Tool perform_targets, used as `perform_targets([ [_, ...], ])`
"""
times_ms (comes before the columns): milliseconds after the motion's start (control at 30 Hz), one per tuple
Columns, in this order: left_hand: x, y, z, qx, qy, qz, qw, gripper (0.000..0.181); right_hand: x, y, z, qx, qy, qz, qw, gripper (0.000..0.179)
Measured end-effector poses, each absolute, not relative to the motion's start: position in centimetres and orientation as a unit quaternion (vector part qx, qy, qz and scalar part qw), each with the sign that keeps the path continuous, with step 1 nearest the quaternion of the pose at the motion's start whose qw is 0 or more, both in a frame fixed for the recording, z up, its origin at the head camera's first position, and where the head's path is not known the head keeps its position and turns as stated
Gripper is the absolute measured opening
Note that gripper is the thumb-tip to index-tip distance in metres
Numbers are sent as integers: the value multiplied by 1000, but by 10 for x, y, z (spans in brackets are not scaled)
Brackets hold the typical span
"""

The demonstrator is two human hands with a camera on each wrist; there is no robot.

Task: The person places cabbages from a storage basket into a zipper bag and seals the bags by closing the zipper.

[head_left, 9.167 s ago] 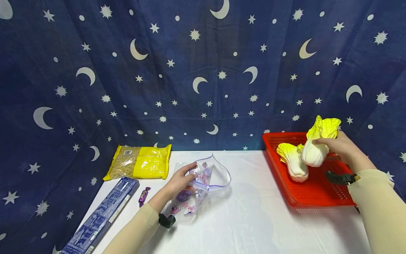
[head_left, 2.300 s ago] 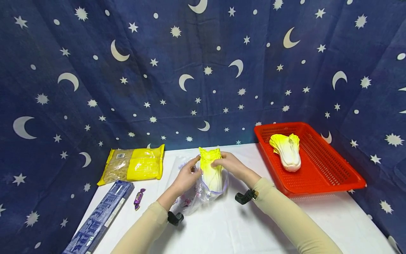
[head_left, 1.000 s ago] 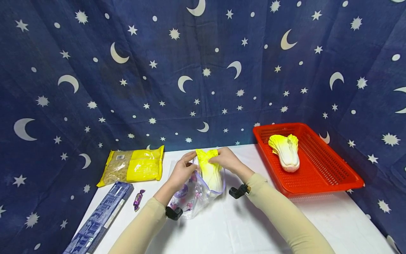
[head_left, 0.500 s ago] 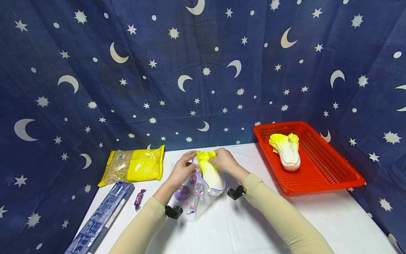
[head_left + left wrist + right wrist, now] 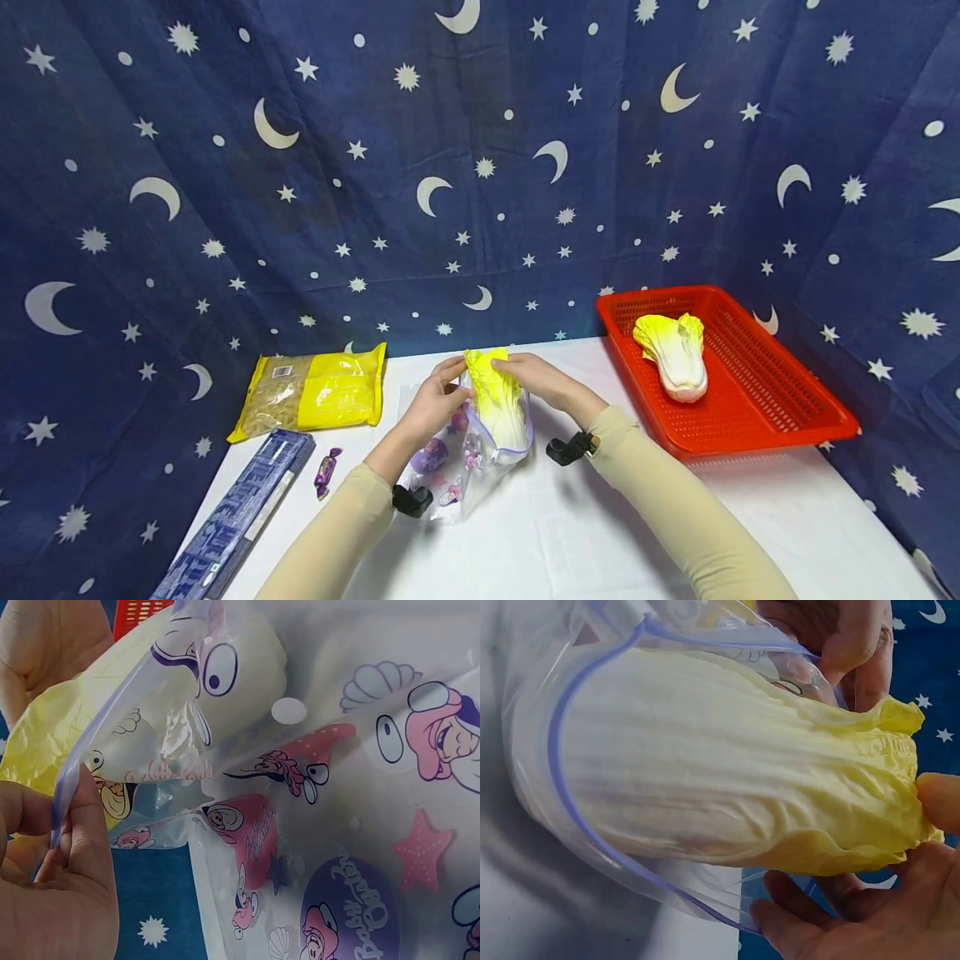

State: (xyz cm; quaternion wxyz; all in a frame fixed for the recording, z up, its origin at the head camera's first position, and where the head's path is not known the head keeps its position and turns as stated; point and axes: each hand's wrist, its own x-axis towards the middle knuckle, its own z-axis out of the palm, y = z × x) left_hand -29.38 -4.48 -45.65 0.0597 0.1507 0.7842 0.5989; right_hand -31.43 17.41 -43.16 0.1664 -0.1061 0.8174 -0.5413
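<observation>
A napa cabbage (image 5: 498,404) with yellow leaves stands base-down partway in a clear zip bag (image 5: 480,475) printed with cartoon figures. My left hand (image 5: 433,407) pinches the purple zip edge on the left of the mouth, as the left wrist view shows the rim (image 5: 71,787) between thumb and fingers. From the right, my right hand (image 5: 542,379) holds the cabbage's leafy end, thumb at the leaf tips and fingers (image 5: 795,930) curled underneath. Within the bag, the white base (image 5: 615,757) shows through the film.
A red basket (image 5: 765,442) at the right holds another napa cabbage (image 5: 678,358). To the left lie a yellow bag of pasta-like pieces (image 5: 341,392), a long blue box (image 5: 236,517) and a purple-wrapped candy (image 5: 326,472). A starry curtain (image 5: 480,167) hangs behind the white table.
My right hand has lifted one cabbage from the basket and brought it left into the bag's mouth. In the last half second, that hand has shifted up and its thumb has moved to the leaf tips.
</observation>
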Motion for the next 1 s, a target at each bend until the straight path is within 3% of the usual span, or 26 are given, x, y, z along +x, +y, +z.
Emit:
perform_targets([
  [300, -293, -43, -455, 148, 789, 592, 69, 60, -322, 167, -447, -69, 807, -582, 73, 39],
  [500, -295, -44, -455, 145, 787, 596, 73, 61, -316, 164, -451, -94, 824, -557, 39, 32],
  [767, -296, -44, -455, 145, 785, 598, 71, 61, -308, 162, -449, -118, 803, -576, 95, 54],
  [900, -296, -44, -454, 147, 784, 599, 78, 61, -309, 163, -449, -135, 826, -540, 87, 76],
  [1000, -295, -42, -452, 146, 784, 598, 80, 62, -308, 164, -446, -135, 841, -517, 80, 75],
])
